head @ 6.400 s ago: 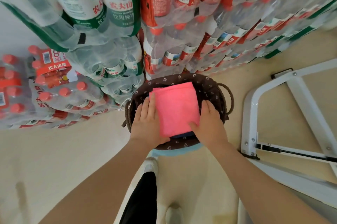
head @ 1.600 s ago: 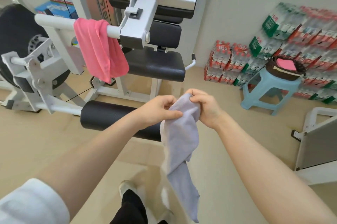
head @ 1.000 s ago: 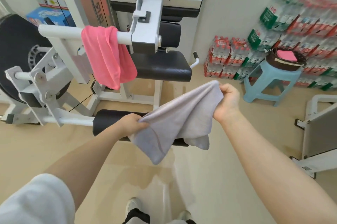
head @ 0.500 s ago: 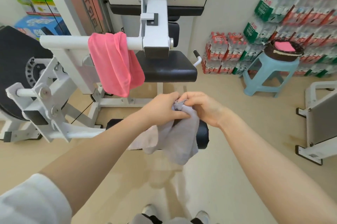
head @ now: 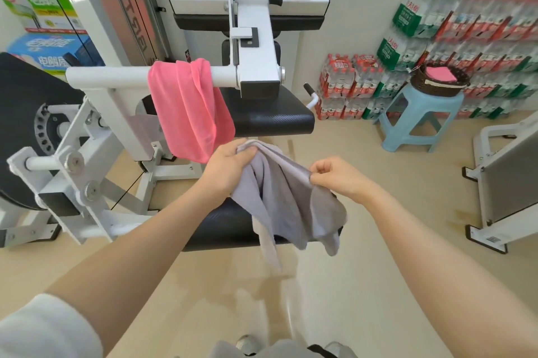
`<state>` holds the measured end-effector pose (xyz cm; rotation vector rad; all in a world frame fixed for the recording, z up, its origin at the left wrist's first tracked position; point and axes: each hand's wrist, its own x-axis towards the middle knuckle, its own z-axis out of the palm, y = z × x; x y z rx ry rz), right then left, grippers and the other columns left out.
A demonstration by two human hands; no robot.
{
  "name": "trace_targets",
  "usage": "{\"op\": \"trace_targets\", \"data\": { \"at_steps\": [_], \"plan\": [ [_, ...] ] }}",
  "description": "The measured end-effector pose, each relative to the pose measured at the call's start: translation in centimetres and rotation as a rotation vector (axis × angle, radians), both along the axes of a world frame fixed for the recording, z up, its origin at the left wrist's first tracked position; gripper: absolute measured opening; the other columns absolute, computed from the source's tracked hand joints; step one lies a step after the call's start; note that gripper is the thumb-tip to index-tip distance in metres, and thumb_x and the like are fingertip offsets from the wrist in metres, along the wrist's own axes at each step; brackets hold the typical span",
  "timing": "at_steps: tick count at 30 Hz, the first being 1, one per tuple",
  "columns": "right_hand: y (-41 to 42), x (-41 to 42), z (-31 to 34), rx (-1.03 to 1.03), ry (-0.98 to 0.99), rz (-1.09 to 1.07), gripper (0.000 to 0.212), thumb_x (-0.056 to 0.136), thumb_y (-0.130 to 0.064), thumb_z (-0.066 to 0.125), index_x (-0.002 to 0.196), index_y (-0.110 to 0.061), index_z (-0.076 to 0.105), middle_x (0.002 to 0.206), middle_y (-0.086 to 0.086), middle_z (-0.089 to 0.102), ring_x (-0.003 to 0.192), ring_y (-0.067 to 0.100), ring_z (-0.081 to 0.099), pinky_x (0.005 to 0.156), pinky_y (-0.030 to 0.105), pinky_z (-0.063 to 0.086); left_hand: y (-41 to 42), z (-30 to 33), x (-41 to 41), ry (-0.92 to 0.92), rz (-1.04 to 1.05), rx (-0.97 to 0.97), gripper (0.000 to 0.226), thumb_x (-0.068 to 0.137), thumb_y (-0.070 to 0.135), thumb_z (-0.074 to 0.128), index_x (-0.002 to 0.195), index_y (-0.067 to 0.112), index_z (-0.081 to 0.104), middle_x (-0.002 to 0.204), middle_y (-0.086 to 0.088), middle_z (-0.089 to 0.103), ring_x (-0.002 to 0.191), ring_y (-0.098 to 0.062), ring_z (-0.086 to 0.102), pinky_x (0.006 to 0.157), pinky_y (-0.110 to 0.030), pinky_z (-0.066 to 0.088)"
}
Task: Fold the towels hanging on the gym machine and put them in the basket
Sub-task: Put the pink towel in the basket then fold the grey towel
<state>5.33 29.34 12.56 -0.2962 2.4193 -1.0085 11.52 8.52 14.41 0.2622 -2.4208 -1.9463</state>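
Note:
A grey towel hangs crumpled between my hands at the centre of the head view. My left hand grips its upper edge. My right hand pinches the edge a short way to the right. A pink towel is draped over the white bar of the gym machine, just above my left hand. The dark woven basket stands on a blue stool at the right, with a folded pink towel on top inside it.
A black padded roller lies behind the grey towel, and the machine's black seat is above it. Stacked packs of bottled water line the right wall. A white frame stands at the far right. Beige floor lies below.
My hands were bunched together on the grey towel half a second ago; now they have drawn apart, spreading its top edge. The view has moved a little closer to the machine.

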Motion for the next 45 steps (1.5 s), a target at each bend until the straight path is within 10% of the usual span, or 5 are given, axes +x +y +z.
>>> {"op": "trace_targets", "data": {
  "at_steps": [9, 17, 29, 42, 45],
  "plan": [
    [-2.3, -0.5, -0.8, 0.349, 0.267, -0.190, 0.020, 0.088, -0.011, 0.041, 0.089, -0.014, 0.061, 0.077, 0.008, 0.057, 0.079, 0.029, 0.057, 0.065, 0.028, 0.042, -3.2, 0.1, -0.2, -0.140, 0.438, 0.741, 0.010, 0.093, 0.027, 0.053, 0.092, 0.020, 0.060, 0.091, -0.004, 0.063, 0.085, -0.020, 0.062, 0.070, -0.036, 0.050],
    [-1.9, 0.7, -1.4, -0.174, -0.189, -0.240, 0.030, 0.096, -0.009, 0.044, 0.124, -0.018, 0.045, 0.092, 0.008, 0.058, 0.083, 0.022, 0.057, 0.071, 0.031, 0.052, -4.5, -0.8, -0.9, -0.234, 0.290, -0.124, 0.035, 0.084, 0.021, 0.058, 0.119, 0.020, 0.051, 0.107, -0.005, 0.054, 0.090, -0.021, 0.054, 0.073, -0.030, 0.043],
    [-2.8, 1.9, 1.5, -0.664, -0.379, -0.006, 0.023, 0.093, -0.001, 0.044, 0.098, -0.011, 0.064, 0.084, 0.002, 0.073, 0.076, 0.016, 0.070, 0.060, 0.021, 0.056, -1.0, -1.7, -0.2, -0.174, 0.058, -0.023, 0.030, 0.086, 0.015, 0.061, 0.114, 0.018, 0.051, 0.090, 0.000, 0.058, 0.073, -0.008, 0.055, 0.060, -0.019, 0.045],
    [-3.7, 3.5, 0.0, -0.171, 0.258, 0.100, 0.006, 0.085, -0.020, 0.066, 0.080, -0.024, 0.066, 0.084, -0.015, 0.051, 0.081, -0.003, 0.049, 0.080, 0.018, 0.041, 0.4, -3.5, 1.1, -0.210, -0.001, 0.290, 0.017, 0.094, 0.019, 0.052, 0.097, 0.015, 0.068, 0.095, -0.007, 0.068, 0.084, -0.017, 0.061, 0.084, -0.035, 0.052],
    [-4.4, 4.2, 1.0, -0.218, 0.251, 0.192, 0.006, 0.088, -0.020, 0.062, 0.083, -0.020, 0.065, 0.081, -0.015, 0.056, 0.076, -0.009, 0.052, 0.072, 0.005, 0.040, 0.5, -3.9, 1.1, -0.270, -0.046, 0.267, 0.020, 0.093, 0.026, 0.054, 0.093, 0.014, 0.070, 0.076, -0.001, 0.065, 0.067, -0.010, 0.057, 0.061, -0.022, 0.048]
  ]
}}
